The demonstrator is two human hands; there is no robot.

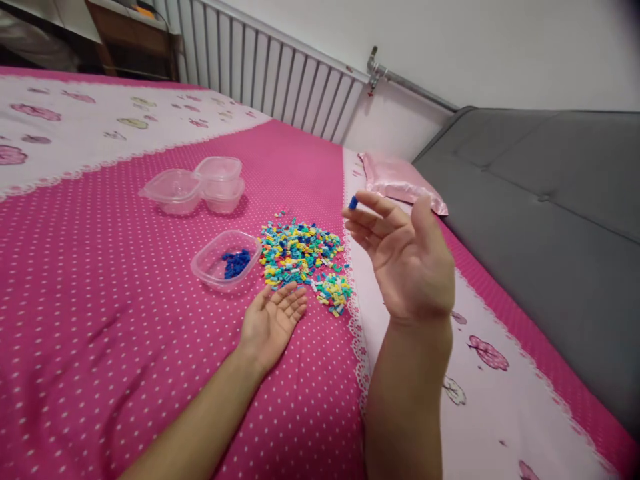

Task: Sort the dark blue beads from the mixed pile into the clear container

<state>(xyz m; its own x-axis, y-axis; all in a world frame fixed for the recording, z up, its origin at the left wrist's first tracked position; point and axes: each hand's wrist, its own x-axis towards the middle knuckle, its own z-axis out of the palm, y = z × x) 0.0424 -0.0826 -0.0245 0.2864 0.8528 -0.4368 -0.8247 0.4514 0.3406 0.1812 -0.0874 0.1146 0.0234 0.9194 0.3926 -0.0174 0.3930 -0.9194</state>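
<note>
My right hand point(407, 253) is raised over the right side of the bed, palm turned toward me and thumb spread away. A small blue toy brick point(353, 203) is held at the tips of its fingers, seemingly between the index and middle ones. Palm up on the pink sheet rests my left hand point(274, 323), its fingers stretched out and holding nothing. Just beyond those fingers lies a loose pile of tiny coloured toy bricks point(300, 250), with a smaller heap point(334, 292) at its near right. A clear plastic tub point(205, 272) beside the pile contains several blue bricks point(237, 264).
Further back on the polka-dot bedsheet point(125, 267) stand several clear plastic containers point(175, 190), some stacked. A shiny pink pillow point(395, 179) lies by the grey padded headboard point(545, 200). Behind the bed are a white radiator point(280, 70) and a pipe point(415, 85).
</note>
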